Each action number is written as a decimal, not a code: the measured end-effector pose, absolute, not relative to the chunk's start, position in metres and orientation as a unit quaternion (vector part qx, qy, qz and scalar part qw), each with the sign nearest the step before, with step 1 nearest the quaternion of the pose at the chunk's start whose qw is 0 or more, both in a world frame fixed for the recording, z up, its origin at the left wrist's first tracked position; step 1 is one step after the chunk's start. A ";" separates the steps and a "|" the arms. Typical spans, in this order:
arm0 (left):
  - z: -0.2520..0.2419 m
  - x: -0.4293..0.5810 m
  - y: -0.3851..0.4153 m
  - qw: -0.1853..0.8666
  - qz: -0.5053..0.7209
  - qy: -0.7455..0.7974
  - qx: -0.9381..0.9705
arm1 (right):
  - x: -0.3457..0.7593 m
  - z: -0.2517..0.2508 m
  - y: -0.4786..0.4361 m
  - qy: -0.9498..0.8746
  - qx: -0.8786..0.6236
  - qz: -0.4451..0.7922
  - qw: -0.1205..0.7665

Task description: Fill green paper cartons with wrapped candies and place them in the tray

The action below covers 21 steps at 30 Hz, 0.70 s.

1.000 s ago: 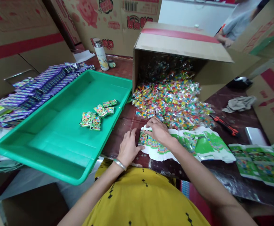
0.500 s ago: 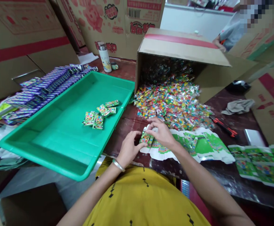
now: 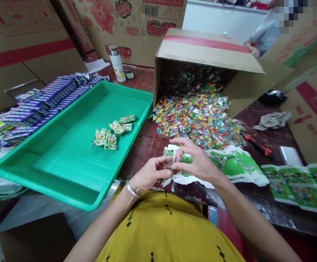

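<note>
Both hands meet over the near edge of the table. My left hand, with a bangle at the wrist, closes its fingers on a small green and white paper carton. My right hand pinches the same carton from the right, by its upper part. Fingers cover much of it. Beneath and to the right lie overlapping flat green cartons, printed sides up and white edges showing. Just beyond the hands spreads a heap of clear packets of colourful candy, spilling from a cardboard box on its side.
Left of my hands, a green tray holds several filled small cartons. Purple boxes are stacked beyond it, near a flask. At right lie a red-black cutter, a cloth and more flat cartons. A person stands behind.
My hands have come closer together and turned the small carton, so its printed face no longer shows toward me. My left fingers have closed in. The view has shifted slightly.
</note>
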State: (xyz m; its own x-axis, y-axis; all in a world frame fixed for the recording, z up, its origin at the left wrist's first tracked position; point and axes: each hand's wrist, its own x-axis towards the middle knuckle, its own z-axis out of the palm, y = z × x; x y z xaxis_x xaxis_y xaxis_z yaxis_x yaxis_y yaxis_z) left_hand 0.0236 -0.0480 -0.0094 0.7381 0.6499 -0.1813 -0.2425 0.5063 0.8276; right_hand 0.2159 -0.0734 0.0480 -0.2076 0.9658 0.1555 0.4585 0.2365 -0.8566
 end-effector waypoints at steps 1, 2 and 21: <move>-0.008 0.024 -0.048 0.821 0.261 0.246 0.445 | 0.219 0.051 -0.073 -0.708 -0.504 0.347 0.353; -0.007 0.024 -0.048 0.810 0.256 0.251 0.464 | 0.221 0.053 -0.073 -0.715 -0.498 0.350 0.343; -0.022 0.038 -0.060 0.590 0.536 0.426 0.428 | 0.172 -0.010 -0.086 -0.434 -0.557 0.388 0.592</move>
